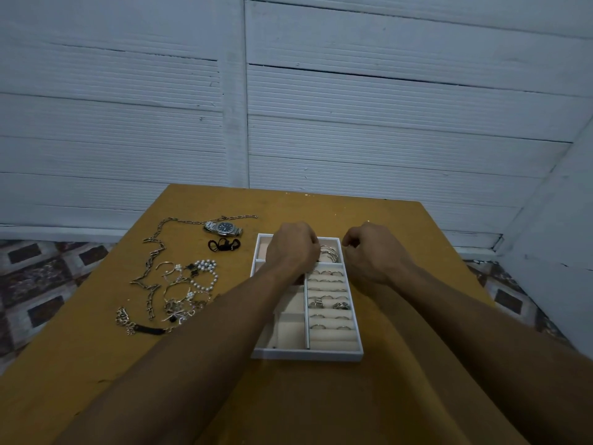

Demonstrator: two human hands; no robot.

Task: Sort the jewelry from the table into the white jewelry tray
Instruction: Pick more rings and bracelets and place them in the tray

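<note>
The white jewelry tray (307,355) lies on the yellow table, with several rings (328,305) in its right-hand roll slots and silver bangles (329,254) in its far right compartment. My left hand (291,249) hovers curled over the tray's far compartments, fingertips down beside the bangles; what it holds is hidden. My right hand (369,255) is curled into a loose fist at the tray's far right rim, nothing visible in it. Left of the tray lie a steel watch (223,228), a long chain necklace (153,250), a pearl bracelet (206,275) and a tangled pile of bracelets (179,301).
A black band (223,244) lies between the watch and the tray. The yellow table (321,399) stands against a white slatted wall (353,123). Patterned floor tiles (41,274) show past the table's left and right edges. My forearms cross the tray's left compartments.
</note>
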